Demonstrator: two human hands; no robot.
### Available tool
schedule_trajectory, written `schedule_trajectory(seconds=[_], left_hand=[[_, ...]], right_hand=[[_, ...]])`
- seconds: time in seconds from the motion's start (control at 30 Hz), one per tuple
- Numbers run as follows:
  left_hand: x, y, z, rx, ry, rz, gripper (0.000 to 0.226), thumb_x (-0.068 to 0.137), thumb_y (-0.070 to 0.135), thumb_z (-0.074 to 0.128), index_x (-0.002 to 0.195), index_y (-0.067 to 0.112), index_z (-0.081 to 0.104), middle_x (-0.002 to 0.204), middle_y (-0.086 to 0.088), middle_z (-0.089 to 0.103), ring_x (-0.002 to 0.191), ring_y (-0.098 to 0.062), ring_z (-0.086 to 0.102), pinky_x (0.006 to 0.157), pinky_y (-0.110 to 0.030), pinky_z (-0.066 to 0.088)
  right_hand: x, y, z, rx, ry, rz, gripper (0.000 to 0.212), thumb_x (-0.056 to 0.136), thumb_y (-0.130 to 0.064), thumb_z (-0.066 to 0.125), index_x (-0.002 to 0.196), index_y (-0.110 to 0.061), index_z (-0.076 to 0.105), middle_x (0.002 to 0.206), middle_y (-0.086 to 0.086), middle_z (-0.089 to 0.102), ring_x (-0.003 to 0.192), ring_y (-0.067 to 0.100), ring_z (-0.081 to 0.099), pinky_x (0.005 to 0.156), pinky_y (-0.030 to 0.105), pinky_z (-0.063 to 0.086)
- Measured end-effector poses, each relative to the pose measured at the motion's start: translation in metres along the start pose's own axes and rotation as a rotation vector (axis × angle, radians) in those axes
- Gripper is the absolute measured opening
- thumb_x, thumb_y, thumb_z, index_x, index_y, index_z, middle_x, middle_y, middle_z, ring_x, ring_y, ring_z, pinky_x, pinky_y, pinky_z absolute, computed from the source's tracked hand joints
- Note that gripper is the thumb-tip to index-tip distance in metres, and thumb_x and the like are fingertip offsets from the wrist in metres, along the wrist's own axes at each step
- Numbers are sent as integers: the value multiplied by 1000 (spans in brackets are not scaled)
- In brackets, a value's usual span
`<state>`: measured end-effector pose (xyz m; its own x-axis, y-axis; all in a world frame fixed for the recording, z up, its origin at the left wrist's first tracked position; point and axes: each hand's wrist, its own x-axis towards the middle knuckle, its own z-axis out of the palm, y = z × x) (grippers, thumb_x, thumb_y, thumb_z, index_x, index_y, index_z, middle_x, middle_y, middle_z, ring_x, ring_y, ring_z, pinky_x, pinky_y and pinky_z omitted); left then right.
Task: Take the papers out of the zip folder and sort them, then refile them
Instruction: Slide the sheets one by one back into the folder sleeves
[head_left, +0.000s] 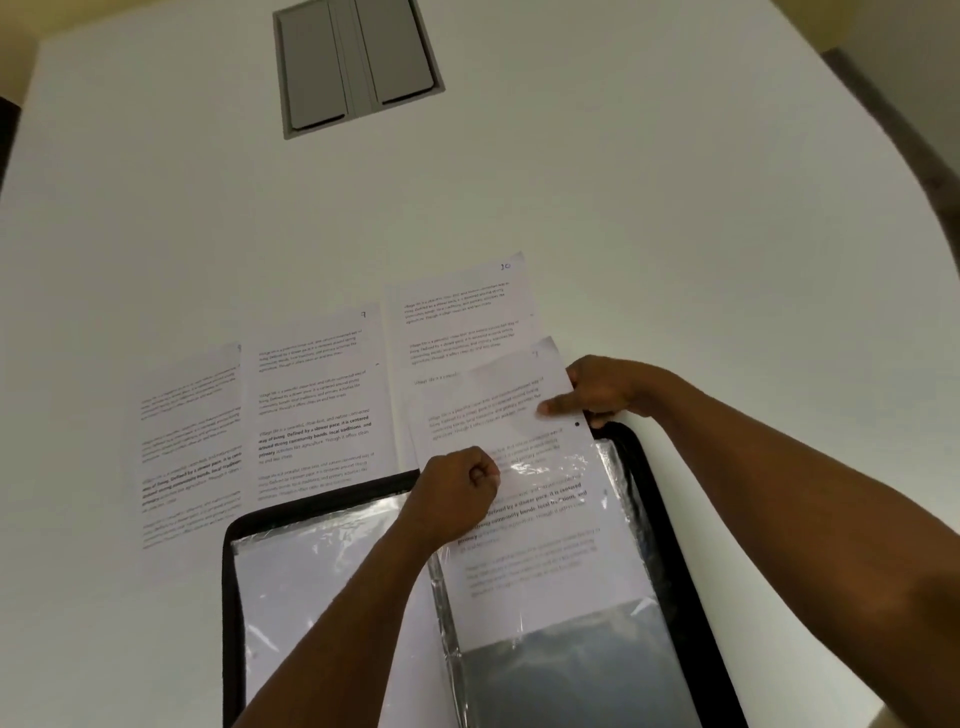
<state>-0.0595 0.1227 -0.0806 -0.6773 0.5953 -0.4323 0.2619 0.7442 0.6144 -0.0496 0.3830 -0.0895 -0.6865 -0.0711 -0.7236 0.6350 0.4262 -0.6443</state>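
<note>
Zip folder (670, 519) is laid open on white table (675, 208), near edge. Printed sheet (524, 499) is half inside the right clear sleeve (613, 467). Left hand (460, 493), fist curled, is pinched on sleeve edge; right hand (602, 389) is clamped on sheet's top-right edge, thumb on top. Three sheets (322, 400) are laid out w/ text up, beyond folder.

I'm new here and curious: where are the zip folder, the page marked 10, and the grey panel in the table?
zip folder (655, 499), head view, black right edge.
page marked 10 (457, 312), head view, upper text.
grey panel (358, 62), head view, centre.
</note>
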Motion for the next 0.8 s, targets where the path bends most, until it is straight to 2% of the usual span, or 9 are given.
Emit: schedule_trajectory(seconds=[0.1,0.23,0.3,0.37,0.43,0.53,0.6,0.73,0.8], left_hand=[[-2,-1,1,-7,17,-3,8,93,17,58,89,20,64,79,16,60,69,3,54,62,-1,40],[-2,-1,1,-8,22,-30,9,93,19,56,87,24,62,80,17,60,71,2,55,61,-3,38],[-3,-1,1,-11,26,-32,9,93,21,57,87,24,62,81,15,62,70,2,55,60,-4,37],[-4,-1,3,-9,34,-26,9,93,20,57,88,23,63,80,14,62,69,2,55,59,-4,38],[-5,0,3,-9,49,-15,8,93,19,57,89,20,64,81,13,62,70,0,56,59,-4,37],[-7,1,3,-10,70,9,9,92,18,58,91,15,66,83,9,64,71,0,54,61,-2,37],[-8,1,3,-12,81,17,8,92,17,59,92,14,67,83,9,64,69,2,53,60,-1,38],[-9,2,3,-16,100,8,7,92,18,60,92,15,66,83,9,64,71,1,54,60,-3,36],[-9,3,4,-4,110,8,8,92,18,59,92,16,66,83,9,63,72,-2,54,60,-3,35]], right_hand=[[0,2,6,131,149,-32,26,86,-28,73,98,-5,69,86,12,72,71,21,65,62,28,53],[-6,2,5,-208,-36,18,42,80,-33,78,98,4,68,79,11,65,66,21,60,64,29,51],[-6,3,6,-144,-23,-3,41,79,-36,79,99,-1,69,83,11,68,68,20,63,64,28,53],[-6,3,11,32,100,-79,38,81,-34,78,106,-7,70,96,8,72,81,20,69,73,30,57],[-7,1,13,3,173,-151,35,83,-31,76,110,-10,70,104,7,71,89,18,67,81,31,55],[-11,-3,15,-333,-47,-117,6,83,-26,75,86,-22,73,87,5,70,76,18,63,70,28,50],[-14,-7,15,-422,-116,-86,11,82,-26,75,75,-32,68,78,-3,67,74,16,62,68,26,49],[-16,-17,27,-312,51,-187,7,87,-25,70,92,-21,73,85,-14,64,76,-2,54,70,16,41],[-16,-20,33,-376,25,-214,9,87,-20,68,93,-20,75,83,-18,65,77,-2,57,73,15,43]])
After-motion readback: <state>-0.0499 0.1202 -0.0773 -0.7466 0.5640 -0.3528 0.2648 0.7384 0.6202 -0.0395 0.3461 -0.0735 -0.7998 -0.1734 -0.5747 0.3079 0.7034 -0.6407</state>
